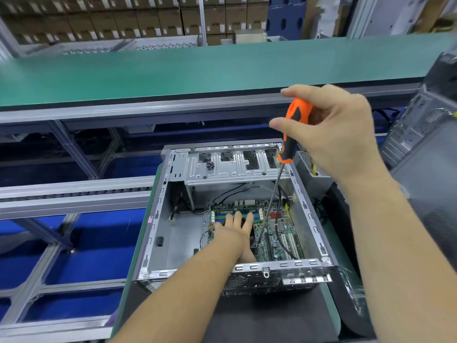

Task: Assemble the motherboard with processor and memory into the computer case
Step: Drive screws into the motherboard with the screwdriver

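An open grey computer case [158, 219] lies on the bench below me. The green motherboard [279, 231] sits flat on its floor, with blue and green memory slots [222, 215] near its far edge. My left hand [235, 226] reaches down into the case and rests on the board with straight fingers over the memory slots. My right hand [331, 129] grips the orange and black handle of a long screwdriver [294, 125] above the case. Its thin shaft runs down to the board just right of my left hand.
Several small dark screws [210, 165] lie on the drive bay plate [237, 167] at the case's far end. Black cables [282, 233] cross the board. A second case [425, 134] stands at the right. A green conveyor belt [197, 70] runs behind, over aluminium frame rails [74, 194].
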`<action>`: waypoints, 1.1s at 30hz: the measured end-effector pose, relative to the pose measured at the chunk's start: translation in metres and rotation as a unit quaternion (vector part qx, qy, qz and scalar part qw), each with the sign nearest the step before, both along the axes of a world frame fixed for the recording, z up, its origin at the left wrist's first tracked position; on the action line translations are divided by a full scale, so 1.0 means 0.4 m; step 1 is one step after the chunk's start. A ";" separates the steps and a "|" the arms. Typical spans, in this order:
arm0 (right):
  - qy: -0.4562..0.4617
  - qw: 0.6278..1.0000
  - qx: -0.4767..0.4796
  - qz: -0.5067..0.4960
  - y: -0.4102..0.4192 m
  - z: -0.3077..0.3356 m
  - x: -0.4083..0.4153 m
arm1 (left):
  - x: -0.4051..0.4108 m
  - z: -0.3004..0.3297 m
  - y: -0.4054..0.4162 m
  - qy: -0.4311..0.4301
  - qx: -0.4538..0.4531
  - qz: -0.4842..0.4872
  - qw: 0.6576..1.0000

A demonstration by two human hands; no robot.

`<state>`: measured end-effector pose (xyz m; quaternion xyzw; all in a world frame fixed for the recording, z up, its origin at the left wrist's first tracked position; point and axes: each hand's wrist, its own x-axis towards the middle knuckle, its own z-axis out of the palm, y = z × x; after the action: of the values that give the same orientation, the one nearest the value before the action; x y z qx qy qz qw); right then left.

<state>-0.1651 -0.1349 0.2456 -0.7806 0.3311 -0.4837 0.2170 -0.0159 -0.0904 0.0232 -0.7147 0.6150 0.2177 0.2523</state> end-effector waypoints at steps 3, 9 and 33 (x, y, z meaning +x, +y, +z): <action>-0.043 0.972 0.110 0.202 0.020 0.010 -0.011 | 0.001 0.002 0.001 -0.001 -0.002 -0.001 1.000; 0.016 0.998 0.015 0.057 0.028 0.020 0.018 | 0.000 0.005 0.004 -0.004 -0.003 -0.003 1.000; 0.011 0.988 0.076 0.136 0.039 0.005 0.024 | 0.001 0.004 0.006 -0.001 -0.008 -0.001 1.000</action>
<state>-0.1556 -0.1192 0.2474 -0.8048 0.2599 -0.4146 0.3358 -0.0154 -0.0881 0.0248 -0.7161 0.6171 0.2119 0.2479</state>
